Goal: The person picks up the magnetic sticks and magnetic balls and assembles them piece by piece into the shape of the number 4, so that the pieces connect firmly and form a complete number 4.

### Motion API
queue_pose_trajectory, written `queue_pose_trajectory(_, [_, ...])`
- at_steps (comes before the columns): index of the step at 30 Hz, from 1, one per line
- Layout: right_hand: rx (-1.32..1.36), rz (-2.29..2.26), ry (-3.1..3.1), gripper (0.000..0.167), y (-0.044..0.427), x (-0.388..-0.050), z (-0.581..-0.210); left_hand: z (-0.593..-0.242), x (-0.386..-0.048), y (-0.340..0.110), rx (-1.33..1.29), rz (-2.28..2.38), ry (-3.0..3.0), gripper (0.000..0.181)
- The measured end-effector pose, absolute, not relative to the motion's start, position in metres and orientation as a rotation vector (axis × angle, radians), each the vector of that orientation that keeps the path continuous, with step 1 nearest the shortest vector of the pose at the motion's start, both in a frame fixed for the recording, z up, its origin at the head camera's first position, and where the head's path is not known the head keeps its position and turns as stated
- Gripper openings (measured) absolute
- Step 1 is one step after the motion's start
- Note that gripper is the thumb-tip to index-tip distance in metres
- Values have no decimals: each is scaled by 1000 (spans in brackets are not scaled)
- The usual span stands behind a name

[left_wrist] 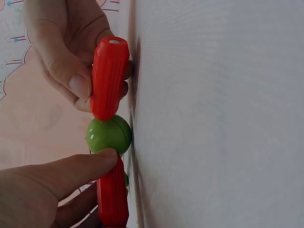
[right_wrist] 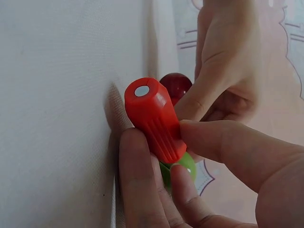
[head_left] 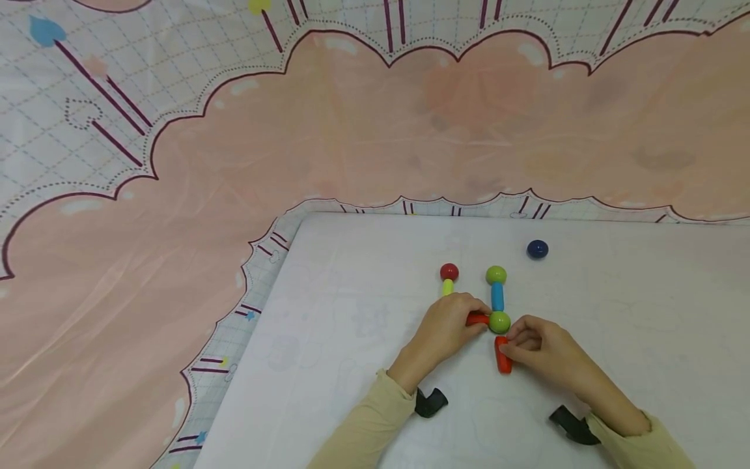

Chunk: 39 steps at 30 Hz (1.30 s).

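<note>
My left hand (head_left: pixel 448 329) pinches a red magnetic rod (left_wrist: pixel 112 194) whose end meets a green ball (head_left: pixel 500 322). Between thumb and fingers, my right hand (head_left: pixel 547 352) grips a second red rod (head_left: pixel 503 355). A pale magnet disc shows in that rod's near end in the right wrist view. Its far end is close beside the same green ball; whether they touch I cannot tell. From this ball a blue rod (head_left: pixel 497 296) runs away to another green ball (head_left: pixel 496 275). Beyond my left hand, a yellow rod (head_left: pixel 448 286) joins a red ball (head_left: pixel 449 271); the hand hides its near end.
A dark blue ball (head_left: pixel 537 249) lies alone toward the far side of the white tabletop (head_left: pixel 328 326). Behind and left of the tabletop spreads a peach-patterned cloth (head_left: pixel 351 130). Black straps (head_left: pixel 430 403) show by both wrists.
</note>
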State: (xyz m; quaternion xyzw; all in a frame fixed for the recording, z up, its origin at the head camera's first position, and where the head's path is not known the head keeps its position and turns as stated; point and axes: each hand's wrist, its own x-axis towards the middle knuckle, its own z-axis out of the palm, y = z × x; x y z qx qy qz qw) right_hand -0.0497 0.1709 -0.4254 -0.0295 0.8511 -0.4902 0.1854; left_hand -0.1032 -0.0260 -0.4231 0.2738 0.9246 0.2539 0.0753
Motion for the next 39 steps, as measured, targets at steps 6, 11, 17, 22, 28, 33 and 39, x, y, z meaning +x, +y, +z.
queue_pose_trajectory(6, [-92,-1379,2427,24,170,-51,-425,-423,-103,-25,830,751,2788,25])
queue_pose_trajectory(11, [-90,-1357,2434,23,170,-53,-424,-423,-103,-25,829,747,2790,24])
queue_pose_trajectory(17, [-90,-1354,2424,22,170,-54,-423,-424,-104,-24,824,751,2789,24])
queue_pose_trajectory(22, [-100,-1345,2418,20,171,-54,-423,-424,-104,-24,822,755,2789,24])
queue_pose_trajectory(28, [-123,-1303,2449,18,172,-54,-423,-423,-104,-24,815,749,2783,24])
queue_pose_trajectory(33, [-157,-1302,2471,17,175,-56,-422,-423,-104,-24,808,747,2780,25])
queue_pose_trajectory(39, [-183,-1321,2483,16,181,-61,-419,-423,-104,-24,809,753,2775,25])
